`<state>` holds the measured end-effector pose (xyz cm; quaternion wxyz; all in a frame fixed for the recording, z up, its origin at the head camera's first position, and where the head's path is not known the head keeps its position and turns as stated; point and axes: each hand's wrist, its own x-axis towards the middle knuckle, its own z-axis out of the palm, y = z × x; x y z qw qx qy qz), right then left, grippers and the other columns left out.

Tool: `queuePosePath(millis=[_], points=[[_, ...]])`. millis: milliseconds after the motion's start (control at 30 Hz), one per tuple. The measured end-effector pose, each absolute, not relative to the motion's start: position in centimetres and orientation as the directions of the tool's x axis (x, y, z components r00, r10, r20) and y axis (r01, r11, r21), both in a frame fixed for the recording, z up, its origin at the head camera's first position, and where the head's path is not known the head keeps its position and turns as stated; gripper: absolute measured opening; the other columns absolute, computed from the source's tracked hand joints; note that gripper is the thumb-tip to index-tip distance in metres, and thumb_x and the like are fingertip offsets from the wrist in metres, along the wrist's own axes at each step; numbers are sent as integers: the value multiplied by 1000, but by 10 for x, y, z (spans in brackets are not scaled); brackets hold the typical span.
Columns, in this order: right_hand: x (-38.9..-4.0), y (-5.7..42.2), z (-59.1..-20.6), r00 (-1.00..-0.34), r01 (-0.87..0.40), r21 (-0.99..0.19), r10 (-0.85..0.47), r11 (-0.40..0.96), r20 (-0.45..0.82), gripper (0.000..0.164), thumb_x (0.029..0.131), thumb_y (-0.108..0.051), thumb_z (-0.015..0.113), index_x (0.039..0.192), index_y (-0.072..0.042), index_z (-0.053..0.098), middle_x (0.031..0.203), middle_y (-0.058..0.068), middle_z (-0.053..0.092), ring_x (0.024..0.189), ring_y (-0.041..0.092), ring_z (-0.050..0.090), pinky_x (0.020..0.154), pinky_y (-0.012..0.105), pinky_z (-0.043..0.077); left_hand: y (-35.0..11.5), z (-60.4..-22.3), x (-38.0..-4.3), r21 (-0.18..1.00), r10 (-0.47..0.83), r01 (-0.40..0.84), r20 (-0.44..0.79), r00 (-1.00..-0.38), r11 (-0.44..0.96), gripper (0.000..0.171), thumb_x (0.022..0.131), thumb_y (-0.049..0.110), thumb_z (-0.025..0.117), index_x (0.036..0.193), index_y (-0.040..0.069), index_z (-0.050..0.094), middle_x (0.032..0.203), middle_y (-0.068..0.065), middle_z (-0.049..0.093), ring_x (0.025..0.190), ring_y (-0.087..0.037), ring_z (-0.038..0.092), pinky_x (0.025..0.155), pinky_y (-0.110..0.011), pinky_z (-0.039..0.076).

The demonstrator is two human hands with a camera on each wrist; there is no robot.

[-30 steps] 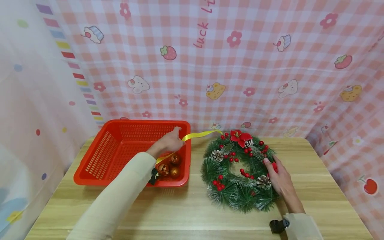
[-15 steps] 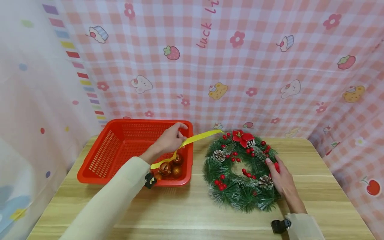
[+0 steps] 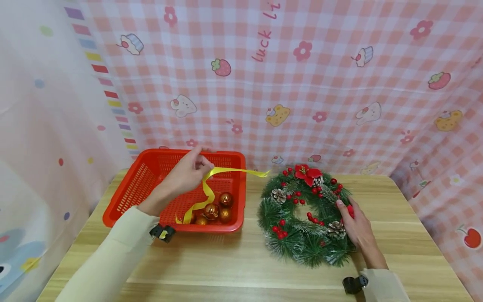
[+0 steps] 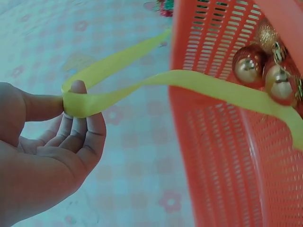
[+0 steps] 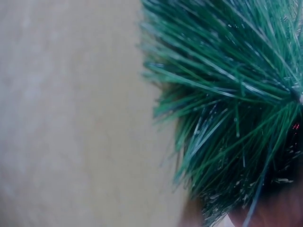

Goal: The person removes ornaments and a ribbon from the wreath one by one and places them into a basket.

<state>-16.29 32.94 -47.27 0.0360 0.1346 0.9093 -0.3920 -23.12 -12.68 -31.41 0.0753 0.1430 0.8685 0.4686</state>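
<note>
My left hand [image 3: 186,172] is raised over the basket and pinches a yellow ribbon [image 3: 209,192] between thumb and fingers. In the left wrist view the ribbon [image 4: 118,98] bends round a fingertip, with two lengths leading away. One length runs right to an end near the top left of a green wreath [image 3: 273,214]; the other drops into the red basket [image 3: 242,188], among several copper-coloured baubles [image 3: 211,211]. My right hand [image 3: 356,224] grips the wreath's right side, thumb on top and fingers partly hidden. Green needles [image 5: 227,94] fill much of the right wrist view.
The wreath, which carries a red flower [image 3: 307,173], red berries and pinecones [image 3: 279,195], lies flat on the wooden table [image 3: 226,268]. A checked curtain [image 3: 249,92] hangs right behind the table. Black wrist cameras [image 3: 162,233] sit at both cuffs.
My left hand has moved left and pulled the ribbon along, so its far end has shifted left from the wreath's top and more baubles show. My right hand stays on the wreath.
</note>
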Motion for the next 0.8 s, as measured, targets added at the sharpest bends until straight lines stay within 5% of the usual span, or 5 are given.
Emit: queuePosePath(millis=[133, 433, 800], points=[[-164, 332, -472, -959, 280, -702, 216, 655, -181, 85, 99, -67, 23, 160, -11, 0, 159, 33, 8, 143, 56, 11, 112, 67, 16, -144, -309, -220, 840, 300, 182, 24, -954, 511, 37, 103, 10, 48, 138, 20, 44, 100, -9, 63, 95, -26, 62, 72, -37, 47], [-164, 337, -472, -955, 294, -701, 224, 650, -193, 86, 99, -68, 22, 160, -12, -1, 160, 32, 8, 144, 55, 11, 113, 66, 16, -178, -306, -198, 835, 242, 230, 121, -963, 499, 34, 101, 10, 53, 134, 17, 46, 94, -12, 62, 68, -24, 49, 55, -29, 41], [-161, 340, -475, -957, 285, -708, 237, 646, -169, 86, 99, -67, 24, 160, -10, 1, 159, 33, 11, 143, 56, 13, 112, 67, 17, -206, -324, -181, 791, 246, 315, 214, -945, 524, 36, 99, 5, 58, 132, 10, 47, 91, -14, 65, 72, -21, 57, 59, -26, 45]])
